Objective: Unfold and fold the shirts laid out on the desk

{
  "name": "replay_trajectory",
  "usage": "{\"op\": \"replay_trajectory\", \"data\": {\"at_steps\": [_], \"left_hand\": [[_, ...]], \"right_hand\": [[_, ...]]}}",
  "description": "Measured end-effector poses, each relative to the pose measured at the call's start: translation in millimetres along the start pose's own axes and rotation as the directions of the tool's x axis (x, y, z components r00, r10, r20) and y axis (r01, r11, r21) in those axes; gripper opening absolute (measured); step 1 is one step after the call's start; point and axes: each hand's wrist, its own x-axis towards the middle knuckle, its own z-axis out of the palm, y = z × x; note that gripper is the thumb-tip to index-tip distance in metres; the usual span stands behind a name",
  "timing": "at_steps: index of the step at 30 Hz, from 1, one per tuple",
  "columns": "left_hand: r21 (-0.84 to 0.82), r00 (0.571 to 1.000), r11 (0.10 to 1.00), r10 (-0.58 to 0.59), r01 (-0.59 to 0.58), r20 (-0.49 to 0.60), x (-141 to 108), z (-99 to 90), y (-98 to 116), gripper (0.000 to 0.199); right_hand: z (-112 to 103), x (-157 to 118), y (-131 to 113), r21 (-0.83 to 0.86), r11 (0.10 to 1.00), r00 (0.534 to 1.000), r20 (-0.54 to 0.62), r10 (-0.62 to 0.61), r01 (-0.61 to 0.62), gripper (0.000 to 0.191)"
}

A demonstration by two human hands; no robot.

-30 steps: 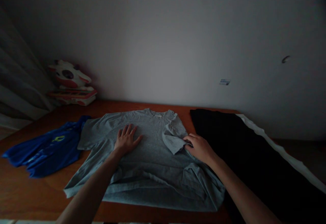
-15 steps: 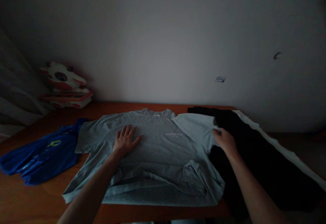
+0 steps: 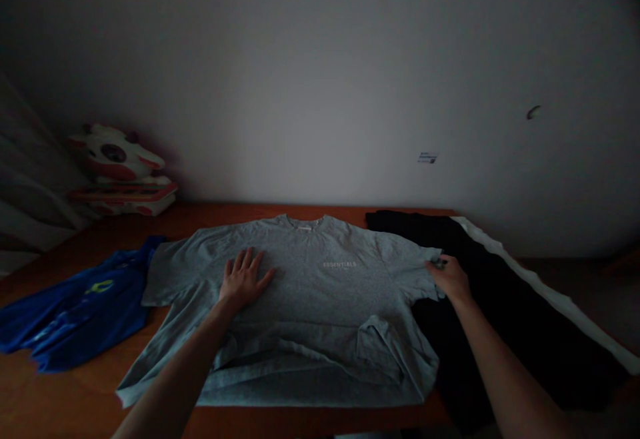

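A grey T-shirt [image 3: 310, 292] with a small light "ESSENTIALS" print lies spread on the wooden table, collar toward the wall. Its lower part is rumpled and folded in layers near the front edge. My left hand [image 3: 243, 278] rests flat on the chest of the shirt, fingers spread. At the right, my right hand [image 3: 450, 278] pinches the hem of the sleeve on that side, over black cloth. The sleeve lies stretched out between the shoulder and those fingers.
A blue garment [image 3: 85, 312] with a yellow-green mark lies left of the shirt. Black clothing [image 3: 520, 319] and a white cloth [image 3: 530, 276] cover the right side. A cow-shaped toy [image 3: 120, 169] stands at the back left of the wooden table [image 3: 65, 396], against the wall.
My right hand has moved slightly right and pulled the sleeve outward. The sleeve was lifted and turned up before; now it lies flatter. My left hand stays on the chest.
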Motion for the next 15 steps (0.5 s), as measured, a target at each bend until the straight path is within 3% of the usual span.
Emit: {"op": "replay_trajectory", "data": {"at_steps": [4,6,8,12,13,15], "left_hand": [[0.005,1.000,1.000,-0.003,0.003,0.006,1,2.4,0,0.077],[0.003,1.000,1.000,-0.001,0.001,0.005,0,2.2,0,0.077],[-0.002,1.000,1.000,0.003,-0.003,0.001,-1,1.4,0,0.078],[-0.017,1.000,1.000,0.012,-0.012,-0.011,-2,0.7,0,0.078],[-0.019,1.000,1.000,0.010,-0.011,-0.014,-2,1.0,0,0.078],[-0.021,1.000,1.000,0.010,-0.010,-0.012,-2,2.0,0,0.078]], "right_hand": [[-11,-19,-4,-0.076,0.996,0.998,-0.047,0.050,-0.053,0.055],[-15,-34,-17,-0.196,0.980,0.994,-0.104,-0.038,0.017,0.055],[-16,-48,-36,-0.322,0.934,0.970,-0.131,-0.206,0.155,0.048],[-1,-70,-71,-0.366,0.794,0.858,0.024,-0.513,0.485,0.044],[6,-74,-75,-0.355,0.768,0.835,0.076,-0.545,0.533,0.047],[21,-79,-76,-0.355,0.758,0.834,0.154,-0.530,0.547,0.055]]}}
